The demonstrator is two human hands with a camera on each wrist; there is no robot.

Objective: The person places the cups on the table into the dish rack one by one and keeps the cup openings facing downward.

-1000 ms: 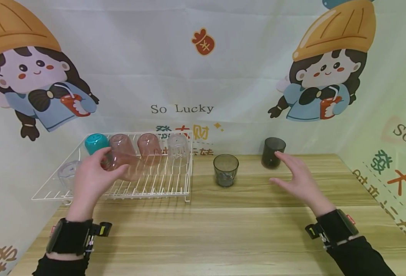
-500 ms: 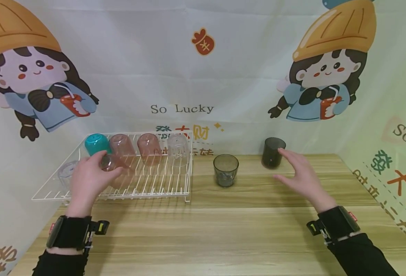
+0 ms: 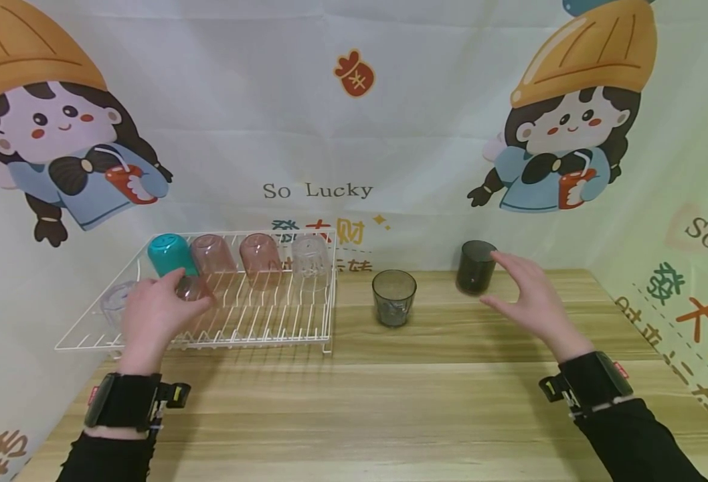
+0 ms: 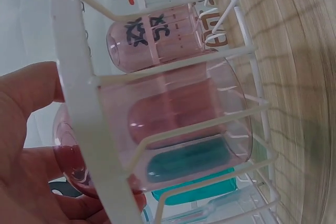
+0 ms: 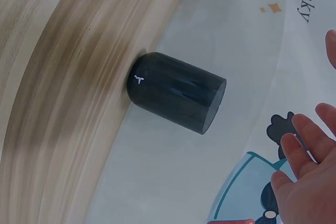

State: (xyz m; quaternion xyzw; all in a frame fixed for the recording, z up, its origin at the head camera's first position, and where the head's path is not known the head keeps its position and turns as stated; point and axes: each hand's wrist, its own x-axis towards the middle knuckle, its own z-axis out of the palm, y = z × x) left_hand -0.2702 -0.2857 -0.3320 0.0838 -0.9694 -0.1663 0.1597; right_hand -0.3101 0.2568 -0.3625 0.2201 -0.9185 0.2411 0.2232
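Observation:
At the front row of the white wire rack [image 3: 251,343], my left hand [image 3: 155,311] grips the base of a clear pink drinking glass [image 3: 194,289]. This glass stands upside down; in the left wrist view the pink glass [image 4: 73,153] reaches down between the wires. My right hand [image 3: 531,294] hovers with spread fingers beside a black cup [image 3: 476,269] on the table, apparently without touching it. The right wrist view shows a gap between the black cup [image 5: 176,93] and the fingers. A grey see-through glass [image 3: 393,298] stands upright between rack and black cup.
Upside down along the rack's back row are a teal glass [image 3: 170,251], two pink glasses, one being a pink glass [image 3: 260,258], and a clear glass [image 3: 310,258]. Another clear glass [image 3: 113,304] sits at the rack's left. A printed cloth [image 3: 306,134] hangs behind the wooden table [image 3: 360,408].
My left hand has lowered the pink glass from a tilted pose above the rack to upside down in the front row. My right hand has shifted slightly right.

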